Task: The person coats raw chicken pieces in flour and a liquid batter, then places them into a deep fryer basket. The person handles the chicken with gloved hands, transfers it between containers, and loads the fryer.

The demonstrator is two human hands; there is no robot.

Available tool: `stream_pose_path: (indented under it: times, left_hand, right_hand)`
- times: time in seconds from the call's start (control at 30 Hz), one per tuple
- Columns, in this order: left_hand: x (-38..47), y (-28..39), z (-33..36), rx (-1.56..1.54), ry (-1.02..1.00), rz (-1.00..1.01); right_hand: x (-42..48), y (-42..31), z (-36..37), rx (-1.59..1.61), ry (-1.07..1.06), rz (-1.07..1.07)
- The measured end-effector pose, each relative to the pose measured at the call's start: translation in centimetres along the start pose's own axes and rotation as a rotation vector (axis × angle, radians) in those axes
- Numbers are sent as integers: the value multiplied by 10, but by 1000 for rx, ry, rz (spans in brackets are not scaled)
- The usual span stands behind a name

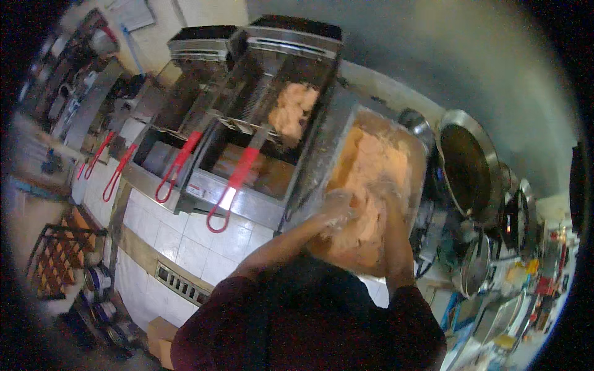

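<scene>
A large rectangular tub (420, 174) stands in front of me, filled with pale orange breading flour (371, 157) and coated lumps, perhaps food pieces. My left hand (339, 207), dusted with flour, is down in the tub on its left side. Across from it, my right hand (387, 191) reaches into the same flour, blurred by motion. Flour and blur hide the fingers of both hands, so any grip on a piece cannot be made out. Left of the tub, coated pieces (292, 111) lie in a wire basket of the deep fryer (236, 185).
Red-handled fryer baskets (243, 167) jut toward me over the fryer fronts. A second fryer (160, 155) adjoins on the left. Large metal pans (468, 162) line the right side. On the floor at left are a crate (65, 255) and several cans (100, 278).
</scene>
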State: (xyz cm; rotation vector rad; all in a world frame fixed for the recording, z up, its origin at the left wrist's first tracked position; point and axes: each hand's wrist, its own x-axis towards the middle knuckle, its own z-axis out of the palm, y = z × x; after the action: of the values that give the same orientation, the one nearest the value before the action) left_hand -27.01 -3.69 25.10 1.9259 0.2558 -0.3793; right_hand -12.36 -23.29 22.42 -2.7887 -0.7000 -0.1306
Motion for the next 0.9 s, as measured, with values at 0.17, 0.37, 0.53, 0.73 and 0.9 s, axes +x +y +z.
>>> stream_pose_path:
  times: [0.17,0.37,0.53,0.73,0.9]
  left_hand:
    - [6,-10,11,1320,-581,463]
    - [37,-45,35,853,166,522]
    - [137,-67,43,614,-7,410]
    - [112,-10,59,56,-73,244]
    - [88,3,4,286,282,313]
  right_hand:
    - [-43,34,34,-37,-37,67]
    - [-41,57,80,-333,106,-49]
    - [1,54,154,-1623,729,-36]
    - [4,111,192,-1008,447,387]
    - [3,79,100,-8,132,114]
